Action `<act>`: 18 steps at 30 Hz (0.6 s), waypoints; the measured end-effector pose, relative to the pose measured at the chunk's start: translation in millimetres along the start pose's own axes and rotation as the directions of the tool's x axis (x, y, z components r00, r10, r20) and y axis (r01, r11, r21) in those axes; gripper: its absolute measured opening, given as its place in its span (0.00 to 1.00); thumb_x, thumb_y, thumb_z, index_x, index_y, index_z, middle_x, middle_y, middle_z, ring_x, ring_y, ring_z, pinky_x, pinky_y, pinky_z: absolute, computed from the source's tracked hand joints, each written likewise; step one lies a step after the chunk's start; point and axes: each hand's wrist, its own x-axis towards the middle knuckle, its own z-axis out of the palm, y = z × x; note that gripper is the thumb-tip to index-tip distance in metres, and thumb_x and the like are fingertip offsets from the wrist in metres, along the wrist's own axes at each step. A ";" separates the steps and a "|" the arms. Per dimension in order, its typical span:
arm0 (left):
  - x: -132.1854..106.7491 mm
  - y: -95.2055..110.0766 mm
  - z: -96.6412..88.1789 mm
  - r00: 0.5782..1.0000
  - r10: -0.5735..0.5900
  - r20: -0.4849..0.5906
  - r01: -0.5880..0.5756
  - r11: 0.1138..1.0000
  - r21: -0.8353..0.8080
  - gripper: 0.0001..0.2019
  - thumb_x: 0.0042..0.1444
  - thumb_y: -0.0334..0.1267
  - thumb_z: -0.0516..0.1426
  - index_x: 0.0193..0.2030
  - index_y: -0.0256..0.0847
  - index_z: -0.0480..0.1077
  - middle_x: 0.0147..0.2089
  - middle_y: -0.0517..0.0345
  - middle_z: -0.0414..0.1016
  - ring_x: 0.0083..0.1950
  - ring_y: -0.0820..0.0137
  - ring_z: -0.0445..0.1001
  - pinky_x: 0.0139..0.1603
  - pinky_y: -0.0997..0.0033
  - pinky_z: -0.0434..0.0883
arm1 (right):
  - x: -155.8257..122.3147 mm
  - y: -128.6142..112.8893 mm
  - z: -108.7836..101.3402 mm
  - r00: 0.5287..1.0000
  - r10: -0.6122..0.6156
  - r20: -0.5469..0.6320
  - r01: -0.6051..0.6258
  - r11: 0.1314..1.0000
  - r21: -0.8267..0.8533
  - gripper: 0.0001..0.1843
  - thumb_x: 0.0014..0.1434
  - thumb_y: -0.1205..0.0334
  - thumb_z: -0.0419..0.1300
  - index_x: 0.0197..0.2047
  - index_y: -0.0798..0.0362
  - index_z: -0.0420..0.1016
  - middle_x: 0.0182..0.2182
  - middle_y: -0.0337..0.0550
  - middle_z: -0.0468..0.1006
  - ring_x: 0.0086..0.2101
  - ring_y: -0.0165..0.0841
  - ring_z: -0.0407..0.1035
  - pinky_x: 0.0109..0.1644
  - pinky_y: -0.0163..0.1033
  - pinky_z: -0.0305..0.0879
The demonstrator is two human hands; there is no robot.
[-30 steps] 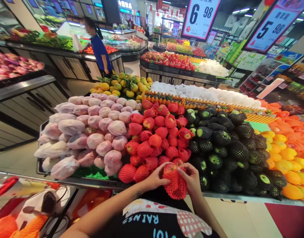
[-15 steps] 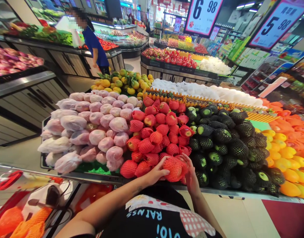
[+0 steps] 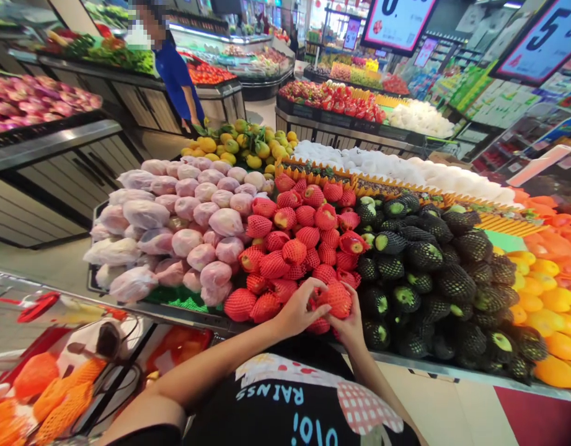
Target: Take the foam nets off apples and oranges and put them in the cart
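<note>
A round, apple-like fruit in a red foam net (image 3: 337, 298) is between my two hands, just above the front of the red pile. My right hand (image 3: 351, 322) grips it from the right and below, its thumb at the near side. On the left side, my left hand (image 3: 304, 308) has its thumb and fingers curled in a pinch against the net. More red-netted fruits (image 3: 285, 238) lie heaped right behind my hands. Dark green fruits in black nets (image 3: 420, 254) are piled to the right, and pale pink wrapped fruits (image 3: 187, 214) to the left.
The display's metal front edge (image 3: 406, 359) runs before my body. At lower left stands a shopping cart (image 3: 48, 288) with orange-netted produce (image 3: 71, 390). Yellow fruits (image 3: 540, 297) are at far right. Across the aisle a person in blue (image 3: 178, 77) stands by a vegetable counter.
The netted fruit has turned and come a little up and right. My right hand has closed beneath it, and my left fingers have curled in. The view has shifted slightly.
</note>
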 end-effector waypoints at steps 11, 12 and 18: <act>-43.8 -17.9 -54.1 0.806 -0.040 -0.591 0.152 0.978 0.141 0.14 0.66 0.41 0.57 0.56 0.43 0.67 0.59 0.49 0.68 0.46 0.69 0.77 0.43 0.68 0.76 | 309.3 -77.1 -28.7 0.975 -0.195 0.101 0.165 0.346 -0.923 0.41 0.53 0.59 0.70 0.67 0.58 0.62 0.60 0.61 0.67 0.55 0.46 0.66 0.61 0.47 0.63; -56.8 -19.9 -57.0 0.764 -0.045 -0.644 0.195 0.967 0.164 0.14 0.66 0.42 0.57 0.56 0.42 0.67 0.59 0.48 0.68 0.46 0.68 0.77 0.43 0.67 0.77 | 332.0 -81.0 -22.1 0.975 -0.123 0.186 0.204 0.150 -0.967 0.41 0.57 0.61 0.67 0.70 0.59 0.59 0.62 0.62 0.65 0.57 0.47 0.65 0.62 0.48 0.61; -171.6 -42.5 -43.8 0.434 -0.129 -0.892 0.523 0.842 0.132 0.25 0.59 0.54 0.60 0.56 0.40 0.68 0.61 0.44 0.68 0.44 0.63 0.79 0.34 0.66 0.77 | 397.5 -76.2 29.1 0.838 0.243 0.489 0.522 -0.094 -0.848 0.39 0.52 0.70 0.67 0.68 0.55 0.70 0.63 0.59 0.69 0.60 0.50 0.64 0.61 0.48 0.62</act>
